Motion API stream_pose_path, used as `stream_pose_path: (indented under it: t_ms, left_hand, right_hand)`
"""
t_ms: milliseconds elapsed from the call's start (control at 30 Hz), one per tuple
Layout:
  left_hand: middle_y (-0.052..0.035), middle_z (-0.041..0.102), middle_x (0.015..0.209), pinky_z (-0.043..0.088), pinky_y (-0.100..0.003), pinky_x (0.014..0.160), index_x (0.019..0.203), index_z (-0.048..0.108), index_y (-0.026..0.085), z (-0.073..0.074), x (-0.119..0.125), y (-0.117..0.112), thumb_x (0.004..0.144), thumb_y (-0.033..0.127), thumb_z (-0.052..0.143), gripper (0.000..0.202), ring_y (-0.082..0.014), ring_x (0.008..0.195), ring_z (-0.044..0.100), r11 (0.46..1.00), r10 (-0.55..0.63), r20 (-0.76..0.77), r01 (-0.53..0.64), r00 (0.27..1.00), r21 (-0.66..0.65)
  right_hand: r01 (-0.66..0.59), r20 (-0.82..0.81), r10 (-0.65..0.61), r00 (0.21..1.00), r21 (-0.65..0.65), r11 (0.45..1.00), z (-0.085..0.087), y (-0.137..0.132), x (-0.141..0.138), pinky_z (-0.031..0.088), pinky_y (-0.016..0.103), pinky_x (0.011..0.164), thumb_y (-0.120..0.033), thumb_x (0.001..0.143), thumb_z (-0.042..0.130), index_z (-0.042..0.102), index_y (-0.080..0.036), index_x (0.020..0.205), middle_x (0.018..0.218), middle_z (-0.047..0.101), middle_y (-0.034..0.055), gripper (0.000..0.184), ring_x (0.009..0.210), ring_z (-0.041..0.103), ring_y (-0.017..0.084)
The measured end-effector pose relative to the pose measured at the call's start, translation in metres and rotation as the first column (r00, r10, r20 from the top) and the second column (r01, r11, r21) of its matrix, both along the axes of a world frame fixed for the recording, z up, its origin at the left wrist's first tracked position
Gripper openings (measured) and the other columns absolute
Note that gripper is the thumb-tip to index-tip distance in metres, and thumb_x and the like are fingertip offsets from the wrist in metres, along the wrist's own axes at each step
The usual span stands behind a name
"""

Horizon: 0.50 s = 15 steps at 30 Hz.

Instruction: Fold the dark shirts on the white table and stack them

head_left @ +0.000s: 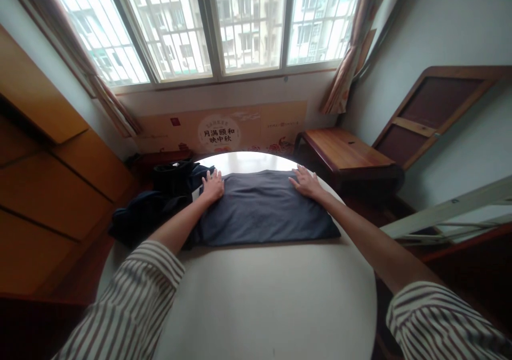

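A dark grey folded garment (262, 210) lies flat across the far half of a round white table (264, 301). My left hand (212, 185) rests open, fingers spread, on the garment's far left corner. My right hand (305, 181) lies open and flat on its far right corner. Both arms reach forward in striped sleeves. A heap of dark navy clothes (160, 202) sits just left of my left hand, spilling over the table's left edge.
A low wooden side table (344, 152) stands to the right beyond the round table. Wooden cabinets (52, 189) line the left wall. A cardboard panel (224, 128) leans under the window. A framed wooden board (436, 109) leans on the right wall.
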State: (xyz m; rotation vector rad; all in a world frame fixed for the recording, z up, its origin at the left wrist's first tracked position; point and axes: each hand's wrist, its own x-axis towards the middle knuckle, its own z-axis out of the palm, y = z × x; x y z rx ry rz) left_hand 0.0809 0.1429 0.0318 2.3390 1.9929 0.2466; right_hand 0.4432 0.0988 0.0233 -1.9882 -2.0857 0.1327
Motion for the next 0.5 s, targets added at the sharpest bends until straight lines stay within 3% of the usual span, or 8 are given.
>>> stream_pose_path:
  t_ms: [67,133,233,300,367,433,500]
  left_hand:
    - [-0.0193,0.044,0.147,0.031,-0.053,0.112,0.140,0.048,0.010,0.013,-0.009,-0.034,0.099,0.033,0.034,0.048,-0.0358,0.136,0.040,0.978,-0.194,-0.005,0.194,0.981,0.075]
    - [-0.0159,0.060,0.129,0.043,-0.040,0.105,0.130,0.056,0.014,0.022,-0.022,-0.079,0.100,0.038,0.038,0.043,-0.0280,0.119,0.058,0.902,-0.425,0.007,0.423,0.905,0.088]
    - [-0.0133,0.064,0.120,0.051,-0.035,0.095,0.123,0.060,0.016,0.024,-0.048,-0.147,0.096,0.043,0.048,0.040,-0.0254,0.111,0.062,0.770,-0.630,-0.069,0.634,0.773,0.067]
    - [-0.0149,0.063,0.123,0.050,-0.035,0.097,0.125,0.059,0.012,0.018,-0.063,-0.176,0.094,0.034,0.054,0.038,-0.0258,0.115,0.059,0.718,-0.678,-0.158,0.693,0.718,0.068]
    - [-0.0161,0.062,0.125,0.048,-0.035,0.101,0.126,0.058,0.009,0.011,-0.072,-0.188,0.091,0.014,0.050,0.037,-0.0249,0.119,0.058,0.704,-0.677,-0.235,0.707,0.698,0.071]
    - [-0.0171,0.062,0.126,0.046,-0.035,0.104,0.125,0.059,0.008,0.005,-0.074,-0.187,0.085,0.000,0.043,0.044,-0.0240,0.121,0.057,0.720,-0.651,-0.279,0.691,0.706,0.064]
    - [-0.0177,0.063,0.124,0.046,-0.035,0.103,0.120,0.062,0.007,0.002,-0.070,-0.183,0.082,-0.005,0.040,0.046,-0.0243,0.119,0.058,0.754,-0.615,-0.300,0.655,0.729,0.047]
  right_hand:
    - [-0.186,-0.018,0.189,0.982,0.097,0.978,0.009,-0.029,0.004,0.029,0.052,0.114,-0.054,0.094,0.043,0.050,-0.013,0.140,0.150,0.042,0.0178,0.062,0.139,0.036,0.032]
    - [-0.407,-0.019,0.413,0.911,0.130,0.904,0.014,-0.069,0.012,0.038,0.041,0.111,-0.054,0.089,0.055,0.059,-0.016,0.130,0.139,0.055,0.0151,0.056,0.129,0.050,0.029]
    - [-0.612,0.064,0.610,0.789,0.165,0.774,0.014,-0.132,0.030,0.045,0.044,0.106,-0.049,0.082,0.067,0.065,-0.019,0.122,0.129,0.062,0.0132,0.050,0.121,0.057,0.031]
    - [-0.629,0.133,0.616,0.777,0.200,0.751,0.008,-0.163,0.038,0.048,0.046,0.102,-0.037,0.083,0.067,0.066,-0.019,0.120,0.124,0.065,0.0133,0.041,0.117,0.059,0.031]
    - [-0.613,0.178,0.587,0.790,0.236,0.754,0.001,-0.180,0.041,0.051,0.045,0.099,-0.020,0.084,0.060,0.068,-0.016,0.117,0.118,0.067,0.0136,0.034,0.113,0.061,0.030]
    - [-0.594,0.209,0.556,0.805,0.263,0.760,-0.004,-0.184,0.039,0.052,0.042,0.098,-0.006,0.081,0.052,0.069,-0.015,0.114,0.113,0.069,0.0134,0.038,0.110,0.063,0.027]
    - [-0.562,0.215,0.519,0.827,0.289,0.775,-0.007,-0.181,0.036,0.054,0.041,0.095,-0.001,0.077,0.048,0.070,-0.014,0.109,0.110,0.069,0.0130,0.041,0.106,0.065,0.026]
